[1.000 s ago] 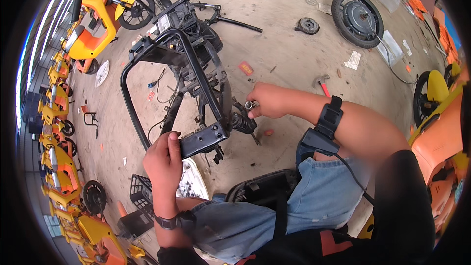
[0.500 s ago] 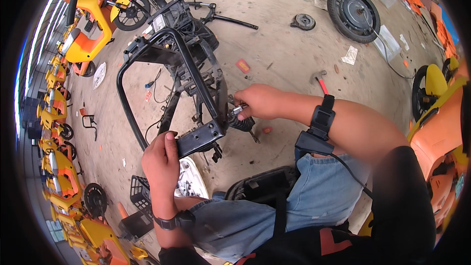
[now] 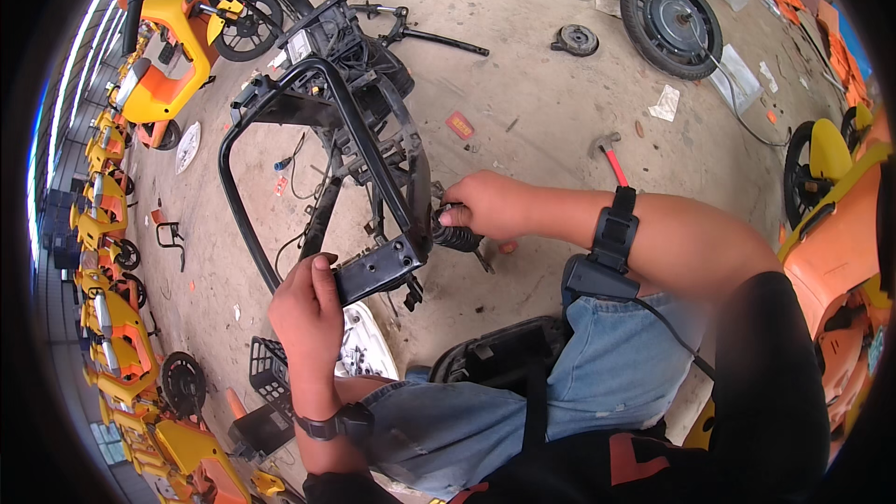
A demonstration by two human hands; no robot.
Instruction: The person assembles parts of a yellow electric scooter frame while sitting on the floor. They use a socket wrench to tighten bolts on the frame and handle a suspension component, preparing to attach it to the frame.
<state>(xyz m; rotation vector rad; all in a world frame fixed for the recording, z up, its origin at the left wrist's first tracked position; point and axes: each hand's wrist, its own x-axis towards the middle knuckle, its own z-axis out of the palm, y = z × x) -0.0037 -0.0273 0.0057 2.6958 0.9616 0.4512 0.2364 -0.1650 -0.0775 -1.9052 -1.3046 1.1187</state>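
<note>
A bare black scooter frame [image 3: 359, 145] stands in front of me, its tubular loop reaching toward me. My left hand [image 3: 311, 313] is closed round the near end of the frame, thumb on top beside a flat black bracket [image 3: 378, 270] with holes. On the frame's right side my right hand [image 3: 487, 205] is closed, thumb bent against the fingers. It sits at the upper end of a shock absorber [image 3: 457, 235] with a dark coil spring. Whatever its fingers hold is hidden.
A hammer [image 3: 612, 161] with a red handle lies right of my right hand. Farther off are a hub-motor wheel [image 3: 672, 23] with a cable and a round dark part [image 3: 575, 40]. A white tray [image 3: 378, 341] of small parts is near my knees. Yellow scooters [image 3: 119, 336] line the left.
My right hand has turned slightly at the shock absorber, and the silver metal piece seen by its thumb is now hidden. My left hand keeps its hold on the frame.
</note>
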